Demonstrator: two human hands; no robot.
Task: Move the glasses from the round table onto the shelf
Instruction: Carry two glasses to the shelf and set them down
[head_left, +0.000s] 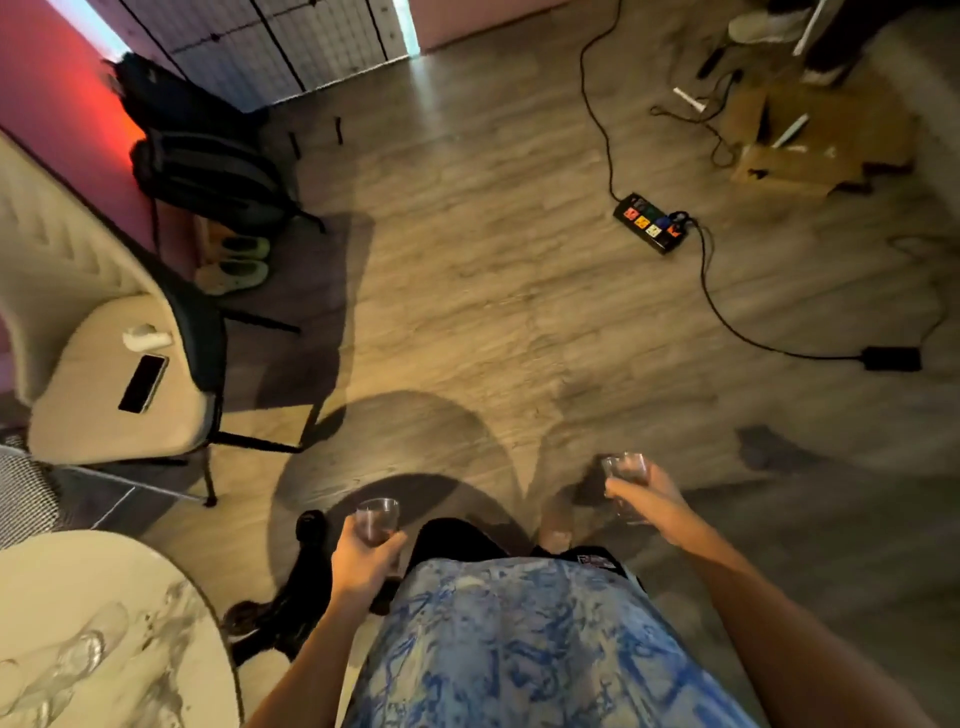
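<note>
the left glass stands upright in the left hand, which curls round its lower wall; the right glass sits likewise in the right hand. both hang over the floor, past the table's edge, where blurred spare glasses show. likely light, rigid, slick, breakable: wrap the wall, not the rim

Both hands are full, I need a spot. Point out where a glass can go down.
Round table: bare along the edge toward the chair, crowded with glasses lower left. Its seat: free beside the phone. Floor: open between chair and power strip; cables cross it on the right.
</note>
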